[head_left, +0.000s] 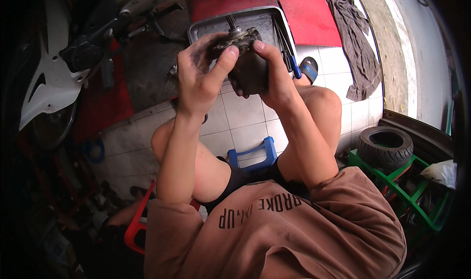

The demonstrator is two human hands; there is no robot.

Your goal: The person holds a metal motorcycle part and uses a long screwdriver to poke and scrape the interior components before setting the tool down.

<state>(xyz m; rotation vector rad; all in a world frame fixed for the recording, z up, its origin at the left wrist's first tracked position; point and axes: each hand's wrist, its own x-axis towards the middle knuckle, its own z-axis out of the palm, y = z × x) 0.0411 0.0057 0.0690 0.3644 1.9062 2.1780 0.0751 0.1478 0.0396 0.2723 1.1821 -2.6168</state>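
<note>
One dark, grimy, rounded part [252, 74] is gripped by the left hand [206, 65] and right hand [275, 75], fingers curled round it, thumbs pressed on top, apparently to steady it. It is above the near edge of a grey metallic tray [208, 30], its shaft [235, 32] pointing toward the far edge.

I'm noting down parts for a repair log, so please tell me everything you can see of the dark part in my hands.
The dark part looks like grimy metal: a chunky, rounded near section, and an uneven far section with a paler round fitting. Thin rods show just beyond; whether they belong to it is unclear. The left hand and right hand hold it from both sides, and in view it overlaps the metal tray. The hands hide much of it.
</note>
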